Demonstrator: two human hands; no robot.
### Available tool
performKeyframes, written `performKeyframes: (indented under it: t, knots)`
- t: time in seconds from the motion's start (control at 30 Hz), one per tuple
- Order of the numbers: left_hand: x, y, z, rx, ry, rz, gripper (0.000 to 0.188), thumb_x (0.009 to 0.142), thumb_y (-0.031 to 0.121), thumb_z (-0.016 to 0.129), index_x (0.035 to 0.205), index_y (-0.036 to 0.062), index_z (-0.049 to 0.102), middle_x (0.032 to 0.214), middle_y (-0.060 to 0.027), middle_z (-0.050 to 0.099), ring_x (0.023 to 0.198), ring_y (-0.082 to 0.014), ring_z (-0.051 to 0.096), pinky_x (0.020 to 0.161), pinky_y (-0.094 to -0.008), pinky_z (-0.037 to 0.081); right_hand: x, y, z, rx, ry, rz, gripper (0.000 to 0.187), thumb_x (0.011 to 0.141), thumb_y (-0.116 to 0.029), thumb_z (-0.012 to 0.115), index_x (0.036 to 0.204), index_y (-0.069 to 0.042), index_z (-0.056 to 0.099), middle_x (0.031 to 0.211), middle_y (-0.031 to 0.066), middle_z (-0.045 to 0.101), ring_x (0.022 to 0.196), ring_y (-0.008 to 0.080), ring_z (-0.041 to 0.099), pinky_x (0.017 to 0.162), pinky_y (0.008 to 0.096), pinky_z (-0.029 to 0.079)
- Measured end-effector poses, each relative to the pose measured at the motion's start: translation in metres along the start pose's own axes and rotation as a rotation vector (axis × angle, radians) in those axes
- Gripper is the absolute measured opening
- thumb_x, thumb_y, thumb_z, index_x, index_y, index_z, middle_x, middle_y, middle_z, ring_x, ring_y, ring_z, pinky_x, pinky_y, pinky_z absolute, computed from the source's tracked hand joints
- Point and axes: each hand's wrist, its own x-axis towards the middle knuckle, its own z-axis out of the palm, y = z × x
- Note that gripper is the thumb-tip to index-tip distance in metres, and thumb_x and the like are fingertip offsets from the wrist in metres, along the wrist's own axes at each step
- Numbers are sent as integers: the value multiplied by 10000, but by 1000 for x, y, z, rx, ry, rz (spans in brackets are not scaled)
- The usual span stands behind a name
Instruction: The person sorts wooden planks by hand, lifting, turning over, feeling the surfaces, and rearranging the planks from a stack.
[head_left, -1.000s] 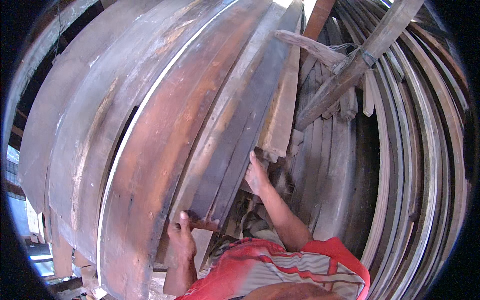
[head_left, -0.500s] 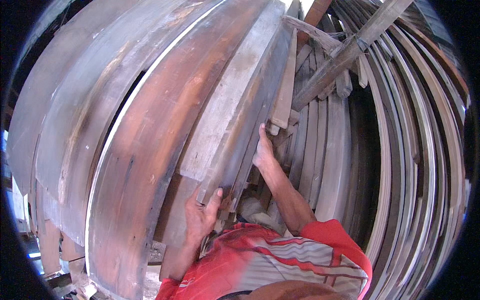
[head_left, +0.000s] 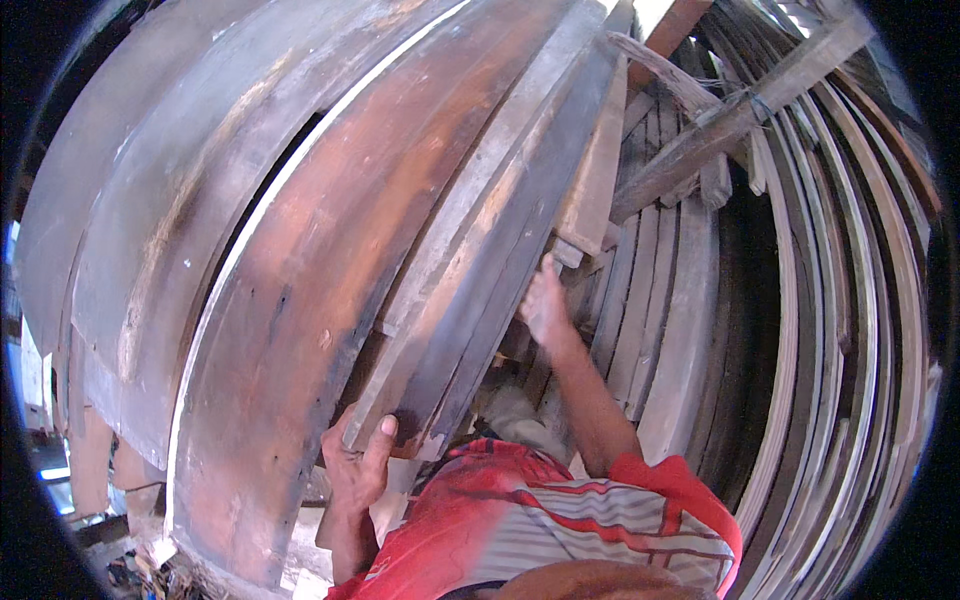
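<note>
A long, dark grey wooden plank [head_left: 480, 290] with a worn brown left edge leans at a slant in front of me. Its lower end sits in my left hand [head_left: 358, 462], the thumb on top and the fingers curled round the edge and underneath. Higher up, my right hand [head_left: 546, 308] is closed on the plank's right edge, thumb pointing up; its fingers are mostly hidden behind the wood. A paler grey board [head_left: 480, 195] lies just behind the plank on the left. Beside my right thumb hangs the end of a light, narrow timber [head_left: 590, 215].
Wide reddish-brown boards [head_left: 310, 300] and grey boards [head_left: 190, 180] stand on the left. A thick beam [head_left: 740, 125] crosses at the upper right. Many upright boards [head_left: 860, 330] line the right side. Scraps [head_left: 150, 575] litter the lower left.
The plank's lower end has swung left and come down closer to me, with my left hand on it. It now covers more of the paler board. My right hand stays on its edge.
</note>
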Motion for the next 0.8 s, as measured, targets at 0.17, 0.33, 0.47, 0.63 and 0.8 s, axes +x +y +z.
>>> performKeyframes:
  t: [0.17, 0.33, 0.47, 0.63, 0.8]
  knots:
    - [-8, 0, 5, -68, -30, -65, 393, 925, 287, 709, 1138, -42, 678, 965, -77, 700, 878, -151, 635, 780, -324, 507, 53, -36, 2, 318, -261, -30, 783, 974, -616, 524, 1482, -28, 422, 1469, 168, 507, 1354, 330, 477, 1158, 498, 343]
    - [-5, -16, -1, -51, -81, 26, 333, 929, 244, 722, 1097, -39, 674, 818, -82, 697, 718, -152, 653, 652, -308, 523, 64, -24, 12, 188, -76, -114, 736, 981, -559, 563, 1492, -49, 420, 1471, 166, 505, 1340, 361, 480, 1138, 522, 369]
    - [-36, -36, -46, -110, 60, -162, 302, 927, 244, 732, 1078, -12, 675, 783, -49, 667, 653, -118, 629, 576, -284, 500, 35, 6, 38, 144, -12, -164, 694, 983, -530, 585, 1455, -38, 457, 1432, 162, 531, 1293, 353, 514, 1114, 512, 405]
    - [-84, -78, -143, -135, 536, -199, 410, 934, 313, 727, 1117, -45, 648, 890, -94, 678, 725, -147, 645, 643, -310, 524, -62, 64, 120, 177, 2, -83, 628, 1002, -501, 574, 1385, -11, 489, 1323, 151, 572, 1237, 302, 545, 1080, 490, 437]
    - [-124, -90, -209, -30, 912, -218, 659, 1001, 480, 586, 1339, -85, 562, 1283, -162, 614, 1131, -254, 583, 986, -390, 458, -146, 128, 138, 70, -209, -9, 599, 1034, -450, 538, 1407, 6, 436, 1341, 151, 547, 1238, 267, 548, 1082, 454, 434]
